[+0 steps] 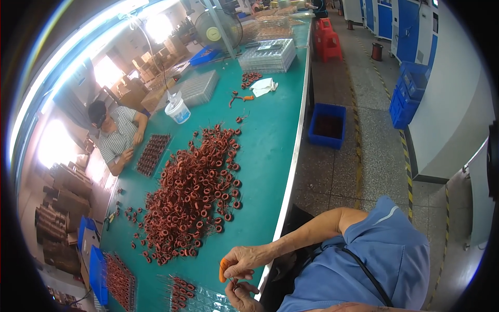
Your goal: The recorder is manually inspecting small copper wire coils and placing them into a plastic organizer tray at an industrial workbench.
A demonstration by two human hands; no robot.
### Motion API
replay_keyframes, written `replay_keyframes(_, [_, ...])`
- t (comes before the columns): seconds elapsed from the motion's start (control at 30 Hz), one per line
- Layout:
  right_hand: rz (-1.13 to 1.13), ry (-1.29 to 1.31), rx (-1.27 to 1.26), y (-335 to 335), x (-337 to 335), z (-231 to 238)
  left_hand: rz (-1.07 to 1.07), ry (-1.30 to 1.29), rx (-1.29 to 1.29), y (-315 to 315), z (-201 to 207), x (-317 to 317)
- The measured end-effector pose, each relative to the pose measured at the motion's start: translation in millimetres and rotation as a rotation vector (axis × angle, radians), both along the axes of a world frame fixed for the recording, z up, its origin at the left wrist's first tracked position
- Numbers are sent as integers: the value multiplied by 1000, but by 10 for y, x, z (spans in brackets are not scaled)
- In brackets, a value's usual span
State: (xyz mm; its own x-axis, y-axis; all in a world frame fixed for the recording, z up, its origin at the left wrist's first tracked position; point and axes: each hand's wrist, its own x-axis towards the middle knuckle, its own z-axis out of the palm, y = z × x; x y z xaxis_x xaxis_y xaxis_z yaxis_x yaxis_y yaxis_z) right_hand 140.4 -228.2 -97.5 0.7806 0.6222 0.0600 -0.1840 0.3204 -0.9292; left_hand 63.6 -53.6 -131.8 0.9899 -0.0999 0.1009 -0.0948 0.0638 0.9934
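Observation:
At the table's near edge my two hands are close together over a small dark red wire-wound ring coil (235,284). My right hand (241,261), with an orange finger cot (223,269) on one finger, is closed at the coil's thin leads. Just below it, my left hand (241,297) pinches the coil, which its fingers partly hide. Beside them lies a clear plastic tray (210,301) with several coils (182,292) standing in its left part. A large heap of similar coils (189,192) covers the middle of the green table (265,171).
Across the table a person (117,132) works at a filled coil tray (153,154). Another filled tray (120,281) stands by a blue bin (97,275). Farther back are a white tub (178,109), stacked clear trays (267,56) and a white cloth (264,87). A blue crate (327,126) sits on the floor.

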Motion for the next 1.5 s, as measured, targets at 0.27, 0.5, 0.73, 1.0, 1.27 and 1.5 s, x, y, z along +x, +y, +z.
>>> replay_keyframes(0.27, [-450, -22, -253, -75, 297, 105, 56, 33, -171, -281, 148, 542])
replay_keyframes(0.5, [-259, -184, -404, 258, 170, 19, 228, -29, 241, 75, 100, 426])
replay_keyframes(0.73, [-121, 29, -335, 340, 170, -60, 227, -273, 496, 261, 90, 307])
replay_keyframes(1.0, [15, 159, -421, 370, 297, -138, -42, -267, 570, 540, 214, 412])
replay_keyframes(1.27, [-470, -488, -468, 490, 68, 58, 28, 50, -5, 405, 154, 459])
replay_keyframes(1.5, [-219, -246, -482, 283, 147, 68, -65, 38, 33, 409, 82, 492])
